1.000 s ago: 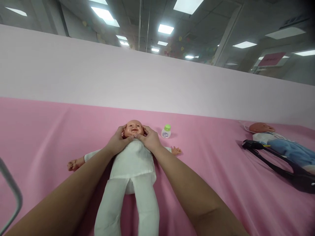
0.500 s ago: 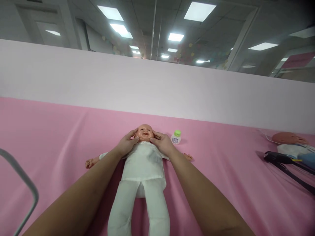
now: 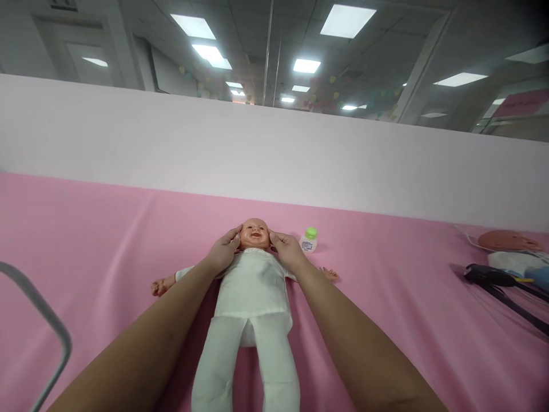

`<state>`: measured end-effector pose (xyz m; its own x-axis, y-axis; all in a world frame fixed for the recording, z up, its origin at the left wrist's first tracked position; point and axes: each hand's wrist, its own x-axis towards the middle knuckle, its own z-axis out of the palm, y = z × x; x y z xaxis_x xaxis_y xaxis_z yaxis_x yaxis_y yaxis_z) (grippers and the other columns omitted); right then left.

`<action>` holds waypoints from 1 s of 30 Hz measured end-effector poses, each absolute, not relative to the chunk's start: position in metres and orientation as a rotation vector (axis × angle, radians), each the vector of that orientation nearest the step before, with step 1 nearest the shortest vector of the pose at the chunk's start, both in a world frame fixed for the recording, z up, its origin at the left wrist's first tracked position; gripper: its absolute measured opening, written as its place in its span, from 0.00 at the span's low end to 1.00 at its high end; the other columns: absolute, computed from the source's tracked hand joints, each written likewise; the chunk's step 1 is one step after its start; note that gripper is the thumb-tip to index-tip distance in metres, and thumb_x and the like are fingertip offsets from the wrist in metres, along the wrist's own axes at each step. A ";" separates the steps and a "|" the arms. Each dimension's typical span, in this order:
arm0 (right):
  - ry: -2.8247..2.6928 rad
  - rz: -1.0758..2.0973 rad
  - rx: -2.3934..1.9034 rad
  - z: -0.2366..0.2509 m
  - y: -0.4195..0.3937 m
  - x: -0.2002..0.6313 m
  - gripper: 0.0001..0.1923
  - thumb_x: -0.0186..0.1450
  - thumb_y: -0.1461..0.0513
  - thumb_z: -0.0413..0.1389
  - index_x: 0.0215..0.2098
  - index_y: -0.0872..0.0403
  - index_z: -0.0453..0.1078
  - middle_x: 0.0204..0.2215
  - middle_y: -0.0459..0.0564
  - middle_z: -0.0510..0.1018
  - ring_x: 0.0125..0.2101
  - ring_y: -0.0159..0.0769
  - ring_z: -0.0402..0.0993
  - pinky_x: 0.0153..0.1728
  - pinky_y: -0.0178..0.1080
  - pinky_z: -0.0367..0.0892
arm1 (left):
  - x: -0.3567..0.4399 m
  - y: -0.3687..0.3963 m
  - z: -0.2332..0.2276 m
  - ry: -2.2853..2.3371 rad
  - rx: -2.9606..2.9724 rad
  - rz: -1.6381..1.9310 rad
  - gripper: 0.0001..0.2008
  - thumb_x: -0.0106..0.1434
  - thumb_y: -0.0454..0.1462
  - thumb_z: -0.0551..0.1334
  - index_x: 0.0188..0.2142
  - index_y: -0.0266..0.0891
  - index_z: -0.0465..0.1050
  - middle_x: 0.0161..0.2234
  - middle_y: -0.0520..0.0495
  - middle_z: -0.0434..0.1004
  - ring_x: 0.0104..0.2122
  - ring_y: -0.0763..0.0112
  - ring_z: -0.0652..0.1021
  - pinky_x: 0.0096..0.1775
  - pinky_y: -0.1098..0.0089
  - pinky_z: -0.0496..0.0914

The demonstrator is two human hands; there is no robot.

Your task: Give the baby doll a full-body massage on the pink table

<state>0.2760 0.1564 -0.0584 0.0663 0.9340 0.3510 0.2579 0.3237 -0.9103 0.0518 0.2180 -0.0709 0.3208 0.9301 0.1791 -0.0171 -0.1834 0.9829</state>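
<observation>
A baby doll (image 3: 254,286) in a white top and white trousers lies on its back, its arms spread out to the sides. On the left of its head my left hand (image 3: 225,249) has thumb and fingers closed at the ear and cheek. My right hand (image 3: 288,249) does the same on the other side, so the head is between both hands. My fingers hide the doll's ears. Just right of my right hand stands a small clear bottle (image 3: 309,240) with a green cap and a printed label.
The doll lies on a pink sheet (image 3: 107,240) before a low white wall (image 3: 274,154), with glass above it. At far right are another doll (image 3: 510,240) and a black strapped object (image 3: 491,276). A grey curved bar (image 3: 47,315) stands at lower left.
Both thumbs have shifted outward from the doll's lower cheeks and chin toward the sides of its head. The whole view has shifted slightly; the bottle has stayed in place.
</observation>
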 end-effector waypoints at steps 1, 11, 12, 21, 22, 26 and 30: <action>-1.445 0.728 -1.170 -0.059 0.156 0.275 0.31 0.66 0.38 0.52 0.36 0.55 0.80 0.34 0.48 0.82 0.41 0.43 0.76 0.47 0.44 0.70 | 0.052 0.217 -0.070 0.883 1.494 1.082 0.37 0.66 0.55 0.64 0.69 0.42 0.65 0.67 0.39 0.68 0.63 0.51 0.73 0.61 0.56 0.67; -1.469 0.604 -1.259 -0.056 0.154 0.274 0.26 0.69 0.44 0.52 0.48 0.52 0.80 0.41 0.50 0.84 0.48 0.45 0.76 0.52 0.45 0.69 | 0.049 0.217 -0.068 0.975 1.629 1.072 0.33 0.70 0.53 0.59 0.69 0.41 0.65 0.67 0.41 0.69 0.64 0.55 0.72 0.63 0.59 0.65; -1.472 0.597 -1.269 -0.056 0.154 0.274 0.26 0.69 0.44 0.52 0.48 0.52 0.80 0.42 0.50 0.84 0.48 0.45 0.77 0.53 0.45 0.69 | 0.048 0.217 -0.067 0.990 1.652 1.066 0.32 0.70 0.53 0.59 0.69 0.42 0.66 0.67 0.41 0.70 0.64 0.55 0.72 0.63 0.59 0.65; -1.531 0.551 -1.346 -0.043 0.146 0.276 0.21 0.70 0.49 0.54 0.54 0.49 0.79 0.53 0.50 0.83 0.54 0.44 0.78 0.59 0.47 0.68 | 0.035 0.193 -0.037 1.192 1.878 1.005 0.27 0.70 0.52 0.57 0.61 0.42 0.75 0.63 0.43 0.75 0.64 0.53 0.72 0.63 0.59 0.64; -1.542 0.549 -1.360 -0.040 0.144 0.275 0.21 0.70 0.49 0.54 0.55 0.49 0.78 0.54 0.50 0.82 0.55 0.44 0.78 0.59 0.47 0.67 | 0.034 0.190 -0.033 1.222 1.898 1.004 0.27 0.70 0.51 0.56 0.61 0.42 0.75 0.62 0.43 0.76 0.63 0.53 0.73 0.62 0.59 0.65; -1.607 0.554 -1.413 -0.029 0.130 0.276 0.22 0.68 0.50 0.57 0.56 0.49 0.78 0.55 0.51 0.82 0.55 0.45 0.78 0.59 0.47 0.69 | 0.041 0.172 -0.018 1.316 2.014 0.988 0.25 0.69 0.50 0.56 0.60 0.42 0.76 0.58 0.41 0.80 0.56 0.51 0.79 0.56 0.57 0.70; -1.614 0.514 -1.463 -0.020 0.110 0.292 0.22 0.68 0.53 0.57 0.57 0.52 0.77 0.57 0.53 0.80 0.57 0.45 0.77 0.60 0.47 0.69 | 0.064 0.148 0.009 1.239 2.033 1.185 0.20 0.68 0.48 0.58 0.52 0.44 0.80 0.52 0.43 0.83 0.51 0.53 0.81 0.52 0.59 0.73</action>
<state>0.2919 0.1101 -0.0200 0.0723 0.9434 0.3236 0.5828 0.2233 -0.7813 0.0641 0.1477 0.0086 0.2158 0.8783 0.4266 0.4651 -0.4766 0.7460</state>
